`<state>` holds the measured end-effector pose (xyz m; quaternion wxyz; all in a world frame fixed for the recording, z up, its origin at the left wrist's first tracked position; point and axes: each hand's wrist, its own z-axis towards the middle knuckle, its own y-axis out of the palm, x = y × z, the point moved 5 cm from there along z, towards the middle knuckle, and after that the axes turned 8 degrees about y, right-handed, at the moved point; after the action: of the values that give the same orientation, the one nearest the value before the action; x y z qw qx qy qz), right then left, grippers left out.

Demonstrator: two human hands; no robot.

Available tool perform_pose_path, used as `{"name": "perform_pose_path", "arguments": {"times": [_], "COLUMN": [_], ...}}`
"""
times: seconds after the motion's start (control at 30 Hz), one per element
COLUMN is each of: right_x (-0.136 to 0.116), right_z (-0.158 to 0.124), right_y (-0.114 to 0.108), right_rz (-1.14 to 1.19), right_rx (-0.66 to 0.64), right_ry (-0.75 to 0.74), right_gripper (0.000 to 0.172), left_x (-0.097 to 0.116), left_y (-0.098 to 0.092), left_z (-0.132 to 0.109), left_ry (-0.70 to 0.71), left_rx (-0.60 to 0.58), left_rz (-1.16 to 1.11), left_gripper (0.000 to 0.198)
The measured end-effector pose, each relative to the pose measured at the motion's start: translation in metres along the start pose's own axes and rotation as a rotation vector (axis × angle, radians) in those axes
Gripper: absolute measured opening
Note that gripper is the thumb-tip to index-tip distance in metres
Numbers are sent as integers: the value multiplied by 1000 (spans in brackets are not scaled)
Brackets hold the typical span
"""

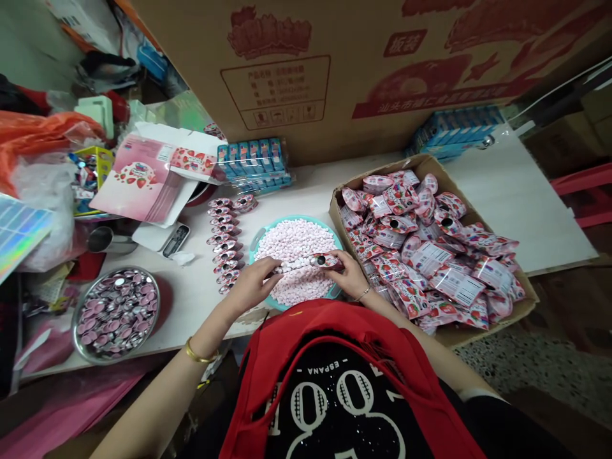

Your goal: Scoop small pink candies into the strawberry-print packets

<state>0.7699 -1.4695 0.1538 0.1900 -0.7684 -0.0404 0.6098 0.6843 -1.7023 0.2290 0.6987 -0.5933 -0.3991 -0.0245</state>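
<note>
A teal basin (252, 250) heaped with small pale pink candies (296, 239) stands before me. My right hand (349, 277) holds a strawberry-print packet (327, 260) over it, with the packet's dark round opening facing up. Over the left side of the candies, my left hand (258, 280) has its fingers closed; what lies in them blends with a band of whitish candies. Left of the basin, small packets (224, 239) stand in a row with their openings up. To the right, a cardboard box (337, 213) is piled with similar packets (406, 248).
A steel bowl (155, 315) of pink and silvery small pieces stands front left. Behind it are a digital scale (174, 241), a metal cup (112, 242) and pink printed cartons (138, 172). Wrapped blue boxes (253, 159) stand against a large carton (335, 76) at the back.
</note>
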Motion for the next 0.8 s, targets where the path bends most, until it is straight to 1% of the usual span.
{"name": "perform_pose_path", "arguments": {"times": [0.07,0.13,0.27,0.37,0.43,0.47,0.53,0.57,0.63,0.7,0.77,0.8], "right_x": [-6,-11,-13,-9,-7,-5,-2,1,8,16,24,26], "right_z": [2,3,4,5,5,5,7,10,18,28,37,40], "right_y": [5,10,15,17,17,16,14,13,11,12,19,24], "right_rz": [-38,-84,-134,-150,-160,-160,-130,-94,30,174,261,284], "right_rx": [-30,-59,-70,-49,-38,-35,-25,-12,21,42,42,39], "right_ry": [-53,-98,-155,-191,-215,-224,-217,-199,-122,-10,85,118], "right_gripper": [32,32,40,45,46,46,43,40,39,44,46,46], "left_x": [12,22,48,68,75,76,66,56,26,-9,-37,-48], "left_y": [-7,-13,-19,-21,-23,-25,-31,-33,-31,-16,13,30], "left_z": [8,17,34,44,46,46,39,33,17,-1,-12,-14], "left_ry": [11,-10,-29,17,44,47,7,-40,-177,-296,-348,-354], "left_rx": [-82,-164,-302,-351,-356,-347,-305,-280,-242,-244,-247,-233], "left_rz": [96,221,491,625,656,656,631,613,585,559,508,467], "left_gripper": [22,20,15,16,17,17,15,15,16,18,17,17]}}
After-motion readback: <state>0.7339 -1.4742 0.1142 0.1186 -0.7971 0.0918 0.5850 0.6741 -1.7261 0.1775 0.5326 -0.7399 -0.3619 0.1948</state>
